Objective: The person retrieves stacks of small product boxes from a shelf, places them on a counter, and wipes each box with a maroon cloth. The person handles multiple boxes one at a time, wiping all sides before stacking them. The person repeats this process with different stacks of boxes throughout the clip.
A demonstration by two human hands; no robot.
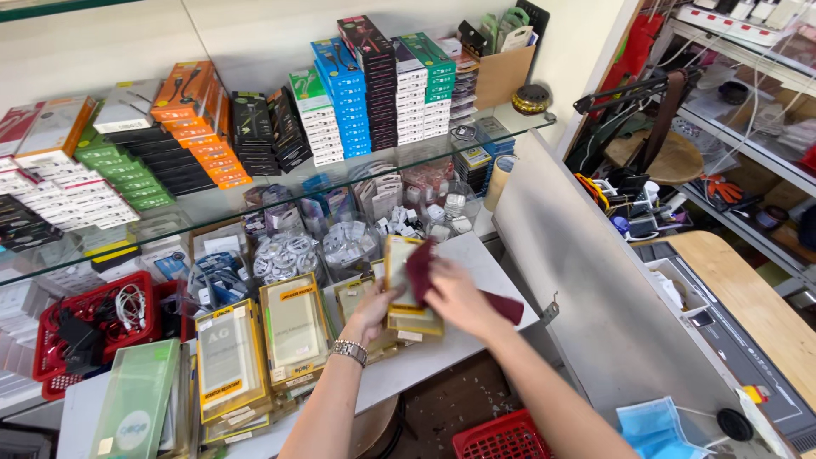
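Above the white counter, a long glass shelf is carrying leaning stacks of flat cardboard boxes in orange, green, black, blue and white. Below it, on the counter, clear-fronted yellow-edged packages are lying side by side near a red plastic basket of cables. My left hand, metal watch at the wrist, is gripping a flat yellow-edged package upright, and my right hand is pressing a soft dark red cloth against its glossy front.

Glass shelf lining pale wall; daylight falling across white counter, wooden tabletop sitting at right.
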